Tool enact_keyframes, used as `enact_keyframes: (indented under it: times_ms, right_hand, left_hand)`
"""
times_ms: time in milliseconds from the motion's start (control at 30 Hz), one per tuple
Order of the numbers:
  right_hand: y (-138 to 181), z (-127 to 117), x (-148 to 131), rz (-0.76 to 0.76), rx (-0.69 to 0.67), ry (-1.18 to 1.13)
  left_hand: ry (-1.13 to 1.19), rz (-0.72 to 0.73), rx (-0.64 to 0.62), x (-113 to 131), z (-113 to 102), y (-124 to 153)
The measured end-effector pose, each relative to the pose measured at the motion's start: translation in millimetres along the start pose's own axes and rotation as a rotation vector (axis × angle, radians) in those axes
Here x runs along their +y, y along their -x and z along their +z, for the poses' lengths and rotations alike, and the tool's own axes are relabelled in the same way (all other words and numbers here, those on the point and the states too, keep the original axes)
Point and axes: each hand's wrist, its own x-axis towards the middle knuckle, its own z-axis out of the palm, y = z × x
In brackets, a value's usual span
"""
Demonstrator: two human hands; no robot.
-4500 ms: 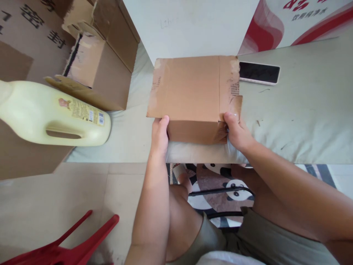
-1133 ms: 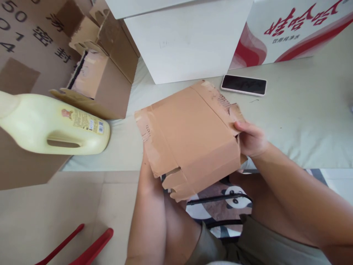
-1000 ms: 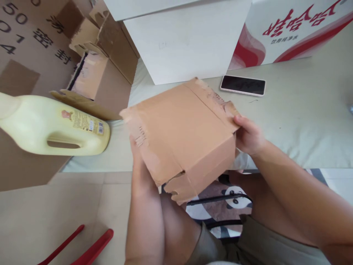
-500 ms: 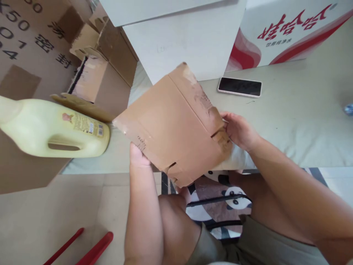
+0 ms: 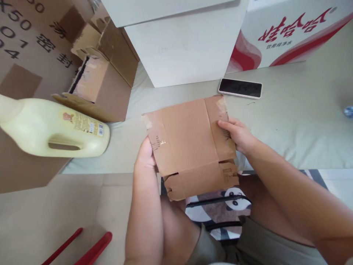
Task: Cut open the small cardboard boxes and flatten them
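Note:
A flattened piece of brown cardboard box is held in front of me, creased, with slotted flaps along its near edge and torn tape at its far corners. My left hand grips its left edge, with most fingers hidden underneath. At the right edge my right hand is closed on it, thumb on top and the other fingers behind. Below the cardboard, a panda-print bag or cover with black straps shows between my knees.
A pale yellow jug lies on its side at left, near an open cardboard box and a large printed carton. White boxes and a red-and-white carton stand behind. A phone lies on the cloth-covered surface. Red handles are at lower left.
The cardboard has turned to lie squarer to me and moved nearer and lower. My right thumb now rests on its top face, and my left hand has shifted slightly right.

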Motion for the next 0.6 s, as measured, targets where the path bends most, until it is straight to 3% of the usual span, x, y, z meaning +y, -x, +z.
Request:
enact_keyframes:
  times_ms: [100,267,400,533,600]
  right_hand:
    - [0,4,1,-0.005,0.061,-0.033]
    - [-6,2,-3,-0.093,0.126,-0.132]
    - [-10,-7,-11,-0.052,0.017,-0.218]
    - [-8,-5,-4,-0.044,-0.192,-0.163]
    - [-6,1,4,-0.058,-0.227,-0.089]
  left_hand:
    - [-0.045,0.149,-0.020,-2,-3,-1]
    - [-0.158,0.252,0.035,-3,-9,0]
    - [0.103,0.399,0.070,8,-11,-4]
    - [0.282,0.488,0.160,11,-7,-15]
    - [0.302,0.508,0.171,8,-1,-18]
